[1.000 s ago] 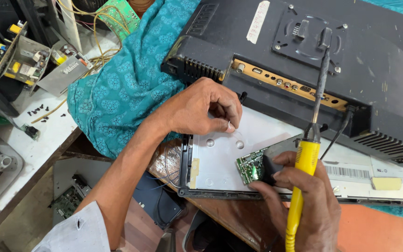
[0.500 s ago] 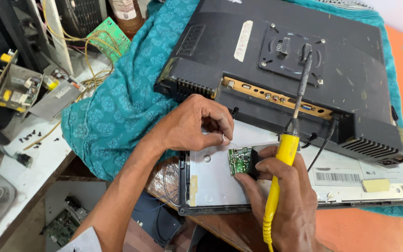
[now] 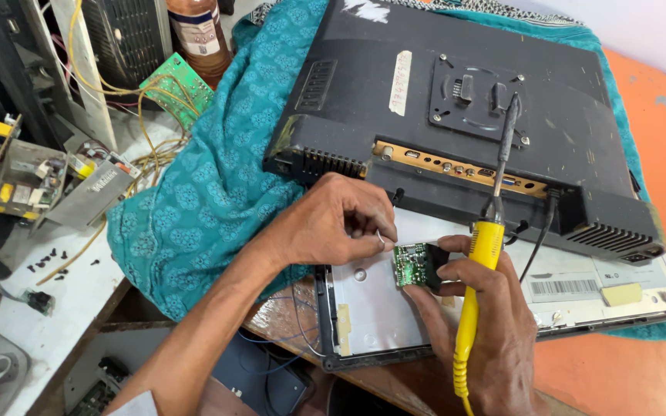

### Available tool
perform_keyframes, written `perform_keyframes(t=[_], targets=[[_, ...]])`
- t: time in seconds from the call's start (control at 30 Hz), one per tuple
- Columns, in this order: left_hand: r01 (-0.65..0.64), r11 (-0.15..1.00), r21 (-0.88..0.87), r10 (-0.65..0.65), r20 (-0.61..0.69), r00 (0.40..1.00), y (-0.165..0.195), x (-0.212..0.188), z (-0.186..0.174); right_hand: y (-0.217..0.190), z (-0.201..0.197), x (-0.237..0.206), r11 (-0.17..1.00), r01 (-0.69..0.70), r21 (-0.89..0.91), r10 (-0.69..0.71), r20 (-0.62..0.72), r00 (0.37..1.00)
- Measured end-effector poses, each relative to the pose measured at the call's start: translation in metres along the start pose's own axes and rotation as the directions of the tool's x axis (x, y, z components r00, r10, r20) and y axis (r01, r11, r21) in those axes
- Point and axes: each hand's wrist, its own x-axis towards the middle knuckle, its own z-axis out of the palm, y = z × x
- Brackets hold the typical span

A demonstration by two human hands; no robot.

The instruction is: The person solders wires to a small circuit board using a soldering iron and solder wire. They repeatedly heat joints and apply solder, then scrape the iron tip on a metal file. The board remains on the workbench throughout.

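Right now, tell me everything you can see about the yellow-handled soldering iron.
The soldering iron has a long yellow plastic handle, a black collar and a thin dark metal shaft ending in a dull tip. It stands tilted, tip up and away over the black monitor back, not touching it as far as I can tell. The right hand clamps the handle together with a small green circuit board.

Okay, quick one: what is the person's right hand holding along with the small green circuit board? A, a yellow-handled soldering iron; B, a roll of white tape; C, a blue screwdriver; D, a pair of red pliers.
A: the right hand grips a yellow-handled soldering iron, its dark tip pointing up, beside the small green circuit board.
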Motion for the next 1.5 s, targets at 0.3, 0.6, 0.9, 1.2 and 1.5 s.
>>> perform_keyframes(t=[0.3,0.6,0.9,1.2,1.5], targets=[[0.005,1.0,0.017,-0.005,-0.019,1.0,0.004,-0.002,0.001,-0.004,0.002,-0.001,0.999,-0.021,-0.026,0.021,-0.004,1.0],[0.022,0.999,0.043,-0.021,-0.036,0.999,0.005,-0.001,0.003,0.0,0.002,-0.002,0.998,-0.047,-0.036,0.048,0.023,0.999],[0.015,0.998,0.055,-0.012,-0.05,0.999,0.005,-0.001,0.004,-0.001,0.0,-0.002,0.998,-0.06,-0.026,0.061,0.041,0.997],[0.075,0.995,0.066,-0.072,-0.045,0.996,0.005,-0.001,0.005,0.002,-0.003,-0.009,1.0,0.001,0.001,-0.001,-0.028,1.0],[0.007,0.995,0.099,-0.003,-0.042,0.999,0.003,-0.004,0.004,0.053,-0.094,-0.062,0.679,-0.519,0.519,0.616,-0.019,0.787]])
